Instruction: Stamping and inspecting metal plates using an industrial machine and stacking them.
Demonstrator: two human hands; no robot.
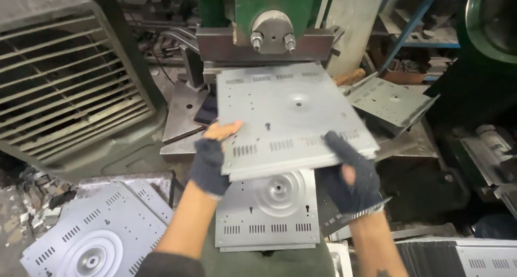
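Observation:
I hold a grey stamped sheet-metal panel (291,115) with slots and a round dimple, level in front of a green press (269,13). My left hand (211,156), in a dark fingerless glove, grips the panel's near left corner. My right hand (347,172), gloved the same way, grips its near right edge. Directly below lies another similar panel (266,212), flat on my lap or a low surface.
A stack of like panels (91,239) lies at lower left, and one more panel (390,102) rests right of the press. A large louvred fan housing (64,77) stands at left. Dark machinery (484,83) crowds the right; metal scrap (27,207) litters the floor.

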